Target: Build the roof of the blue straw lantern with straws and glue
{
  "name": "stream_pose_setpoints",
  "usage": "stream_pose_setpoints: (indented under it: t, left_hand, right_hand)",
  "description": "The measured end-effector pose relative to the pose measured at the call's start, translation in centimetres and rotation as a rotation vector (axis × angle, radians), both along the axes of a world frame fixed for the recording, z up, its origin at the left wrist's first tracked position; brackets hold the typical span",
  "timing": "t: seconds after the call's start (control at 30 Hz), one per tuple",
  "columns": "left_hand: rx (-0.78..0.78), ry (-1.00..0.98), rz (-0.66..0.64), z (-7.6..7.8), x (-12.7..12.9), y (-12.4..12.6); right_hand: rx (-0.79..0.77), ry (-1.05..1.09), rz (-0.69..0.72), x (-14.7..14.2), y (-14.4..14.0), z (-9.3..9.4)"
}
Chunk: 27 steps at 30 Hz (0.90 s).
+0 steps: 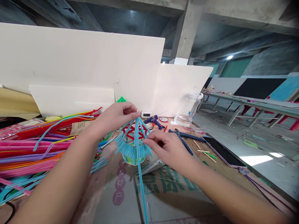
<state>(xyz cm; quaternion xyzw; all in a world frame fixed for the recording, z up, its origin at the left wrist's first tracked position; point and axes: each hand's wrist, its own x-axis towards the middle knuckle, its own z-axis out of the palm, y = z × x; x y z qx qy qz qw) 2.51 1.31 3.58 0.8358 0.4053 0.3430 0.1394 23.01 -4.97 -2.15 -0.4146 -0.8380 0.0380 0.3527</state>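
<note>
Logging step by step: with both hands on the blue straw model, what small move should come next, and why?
Probably press the long loose straw against the blue straw model: the left hand pinches the apex, the right hand fingers the side, and that straw still trails free.

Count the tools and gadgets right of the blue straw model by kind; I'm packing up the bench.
Glue gun: 1
Pliers: 1
Phone: 1
Clear jar: 1
Small clock: 1
Total: 5
</note>
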Motion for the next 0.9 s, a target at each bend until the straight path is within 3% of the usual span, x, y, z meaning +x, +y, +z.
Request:
stream_pose_setpoints:
  t: [0.13,0.23,0.47,0.9]
  left_hand:
    - [0.009,-0.005,-0.020,0.0,0.2,0.0]
    - [0.013,-0.015,-0.030,0.0,0.3,0.0]
    - [0.025,-0.009,-0.031,0.0,0.3,0.0]
    - [0.012,-0.012,-0.035,0.1,0.3,-0.2]
  right_hand:
    - [0.360,-0.051,0.072,1.1,0.5,0.5]
    - [0.470,-0.182,0.083,1.2,0.9,0.2]
    - [0.445,-0.324,-0.017,0.6,1.2,-0.4]
    - [0.399,-0.272,0.006,0.6,1.4,-0.5]
